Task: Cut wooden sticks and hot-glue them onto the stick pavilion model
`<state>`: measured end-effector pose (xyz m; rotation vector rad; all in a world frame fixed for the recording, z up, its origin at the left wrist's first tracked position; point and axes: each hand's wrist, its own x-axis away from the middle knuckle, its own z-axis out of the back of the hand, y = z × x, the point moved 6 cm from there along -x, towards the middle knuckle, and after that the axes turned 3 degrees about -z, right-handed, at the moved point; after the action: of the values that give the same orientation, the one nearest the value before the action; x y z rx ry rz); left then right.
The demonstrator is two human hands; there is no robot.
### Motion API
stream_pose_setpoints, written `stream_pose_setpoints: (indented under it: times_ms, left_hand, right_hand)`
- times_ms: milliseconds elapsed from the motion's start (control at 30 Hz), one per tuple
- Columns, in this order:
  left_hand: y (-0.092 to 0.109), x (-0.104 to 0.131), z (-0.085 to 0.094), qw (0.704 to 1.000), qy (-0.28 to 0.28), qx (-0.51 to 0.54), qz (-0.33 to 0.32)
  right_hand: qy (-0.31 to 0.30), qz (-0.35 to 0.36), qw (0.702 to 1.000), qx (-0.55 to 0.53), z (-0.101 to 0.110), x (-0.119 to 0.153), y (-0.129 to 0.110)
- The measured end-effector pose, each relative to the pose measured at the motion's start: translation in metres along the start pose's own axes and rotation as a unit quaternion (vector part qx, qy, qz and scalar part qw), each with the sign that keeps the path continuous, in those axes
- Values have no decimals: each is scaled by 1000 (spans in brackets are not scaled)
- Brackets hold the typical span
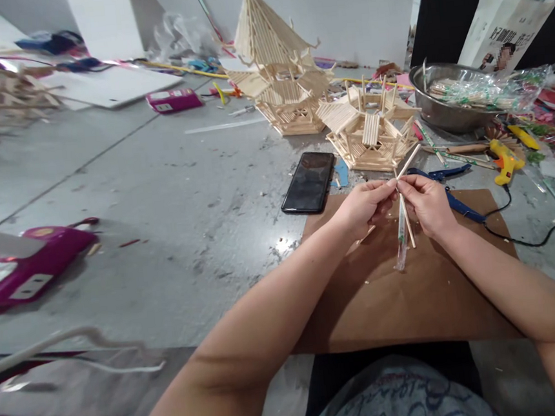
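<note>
My left hand (367,206) and my right hand (427,204) meet above a brown sheet, fingertips pinched together. Between them are thin wooden chopsticks (409,161); one end slants up to the right and another points down. A clear plastic wrapper (400,252) with green print hangs below the fingers. Which fingers grip the wrapper I cannot tell. Just beyond my hands stands a small model pavilion (370,132) built of wooden sticks. Behind it rises a taller stick pagoda (277,65) with a pointed roof.
A black phone (308,182) lies left of the brown sheet (364,310). At right are blue-handled pliers (464,204), a yellow glue gun (505,161) with a black cord, and a metal bowl (454,111) of wrapped chopsticks. Purple power strips (44,264) lie at left.
</note>
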<state>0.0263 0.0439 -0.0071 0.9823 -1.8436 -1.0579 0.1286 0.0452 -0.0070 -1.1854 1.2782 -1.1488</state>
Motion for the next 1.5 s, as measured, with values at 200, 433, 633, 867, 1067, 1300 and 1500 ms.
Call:
stream_pose_setpoints:
  times_ms: [200,433,633,867,1067,1300,1500]
  left_hand:
    - [3,-2,9,999,28,-33,-33]
    - [8,-4,17,994,52,-59,-72]
    - [11,-5,20,989,64,-64,-118]
    - [13,-4,21,983,96,-76,-139]
    - [9,-3,18,985,90,-10,-149]
    - [0,-5,12,989,52,100,-92]
    - [0,-9,20,984,82,119,-103]
  right_hand:
    - [-34,70,936,343,29,-11,-27]
    - [-79,-129,607,780,101,-20,-12]
    - [-87,-107,658,740,111,-26,-5]
    - [14,-71,790,609,150,-19,-58]
    - [-29,-80,957,278,139,-4,-65]
    - [-98,-109,989,-8,82,-7,-30]
    - [-110,-130,982,-80,69,-9,-18]
